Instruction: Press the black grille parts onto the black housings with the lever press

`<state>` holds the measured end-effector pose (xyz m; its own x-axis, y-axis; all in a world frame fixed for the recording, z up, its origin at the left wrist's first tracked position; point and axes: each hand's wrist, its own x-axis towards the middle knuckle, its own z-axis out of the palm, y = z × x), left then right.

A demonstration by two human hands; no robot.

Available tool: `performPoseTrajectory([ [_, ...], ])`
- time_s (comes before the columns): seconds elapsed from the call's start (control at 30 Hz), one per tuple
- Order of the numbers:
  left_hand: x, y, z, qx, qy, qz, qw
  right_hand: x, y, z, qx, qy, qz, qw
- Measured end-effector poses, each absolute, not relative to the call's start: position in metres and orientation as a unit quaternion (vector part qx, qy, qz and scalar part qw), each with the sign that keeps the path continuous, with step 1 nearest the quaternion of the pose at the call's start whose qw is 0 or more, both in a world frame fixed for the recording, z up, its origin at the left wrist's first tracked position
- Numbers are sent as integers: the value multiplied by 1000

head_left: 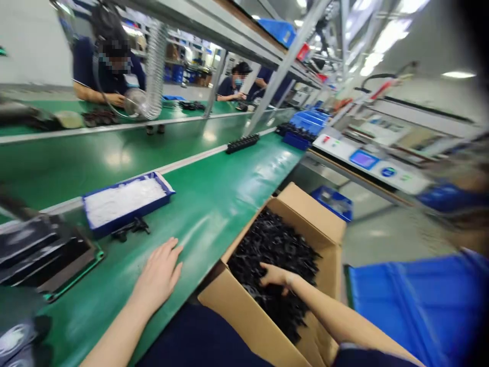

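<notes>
My left hand [161, 272] lies flat, palm down, on the green work surface [214, 204], fingers stretched out and holding nothing. Just beyond it are a few black plastic parts [132, 229] beside a blue tray [130, 210] with white material in it. Down to the right, my right hand [275, 277] reaches into an open cardboard box [248, 313]. Its fingers are bent but apart, touching a heap of small black plastic parts [286, 244]. Some fingertips are hidden among the parts, and no single piece stands out in that hand.
A black fixture [46, 250] stands at the left. Farther along the bench are a black strip of parts [242, 143] and blue bins [305, 125]. A machine panel [367, 158] is at right, above a blue crate [332, 201]. Co-workers sit across the bench.
</notes>
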<state>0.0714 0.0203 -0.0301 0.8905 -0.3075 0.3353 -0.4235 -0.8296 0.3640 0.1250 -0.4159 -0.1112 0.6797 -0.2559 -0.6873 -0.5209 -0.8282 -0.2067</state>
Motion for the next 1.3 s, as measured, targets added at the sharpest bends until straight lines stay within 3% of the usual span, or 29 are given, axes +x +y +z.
performPoseTrajectory([
  [0.2, 83, 26, -39, 940, -219, 143, 221, 129, -418, -119, -821, 279, 419, 269],
  [0.53, 77, 22, -27, 948, -212, 116, 210, 112, -458, -117, -753, 286, 411, 426],
  [0.9, 80, 24, -27, 946, -220, 129, 202, 83, -491, -119, -686, 311, 218, 620],
  [1.13, 82, 25, -31, 943, -228, 143, 199, 99, -491, -98, -681, 284, 127, 663],
  [1.3, 81, 25, -34, 942, -222, 149, 202, 122, -479, -54, -707, 212, 100, 667],
])
